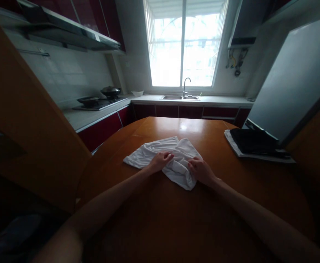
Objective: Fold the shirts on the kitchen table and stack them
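Observation:
A crumpled white garment (pixel 146 152), perhaps a shirt, lies on the wooden table (pixel 160 219) in front of me. Over its middle, my left hand (pixel 160 162) is closed, thumb and fingers pinched together at the cloth. My right hand (pixel 200 170) grips the garment's right side with curled fingers. Between the two hands the fabric is bunched in folds, and one corner hangs toward me below them. Which part of the garment each hand holds cannot be made out.
Folded black clothes (pixel 253 141) lie on white ones (pixel 233 146) at the table's right side. Beyond the table are a counter with a sink (pixel 173 97) and faucet (pixel 185 86). Pans (pixel 110 92) stand on the stove at left. A refrigerator (pixel 294 73) is at right.

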